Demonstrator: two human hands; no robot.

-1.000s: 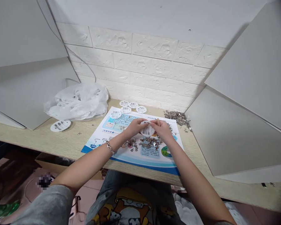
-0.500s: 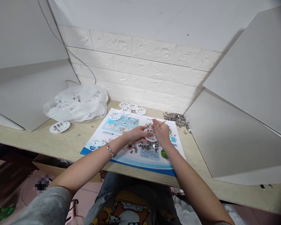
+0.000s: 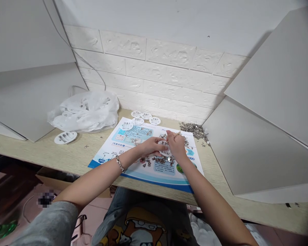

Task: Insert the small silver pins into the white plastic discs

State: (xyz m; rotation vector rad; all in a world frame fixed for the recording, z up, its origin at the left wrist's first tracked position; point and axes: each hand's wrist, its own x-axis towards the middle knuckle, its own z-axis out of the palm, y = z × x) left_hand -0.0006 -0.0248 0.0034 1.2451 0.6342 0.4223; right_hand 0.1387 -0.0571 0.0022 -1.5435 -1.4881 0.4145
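My left hand (image 3: 151, 146) grips a round white plastic battery-holder disc (image 3: 165, 151) by its left side, thumb on top. My right hand (image 3: 176, 146) is closed on a thin pale stick (image 3: 178, 133), whose upper end juts out beyond the fingers. Its fingertips meet the disc's right side, and the stick's lower end is hidden. Small metal clips (image 3: 164, 160) lie scattered below both hands on a printed blue-and-white sheet (image 3: 141, 174). Other white discs (image 3: 127, 126) with metal pieces in their slots rest at the back left of the sheet and behind it.
A heap of metal clips (image 3: 193, 130) lies at the back right of the table (image 3: 41, 152). At left stands a plastic bag (image 3: 89, 112) of white discs, with a single disc (image 3: 66, 137) in front of it. Grey panels (image 3: 261, 147) flank the work area; a white brick-patterned wall is behind.
The view has shifted slightly. Both hands keep their hold on the disc and the stick, with hardly any visible movement.
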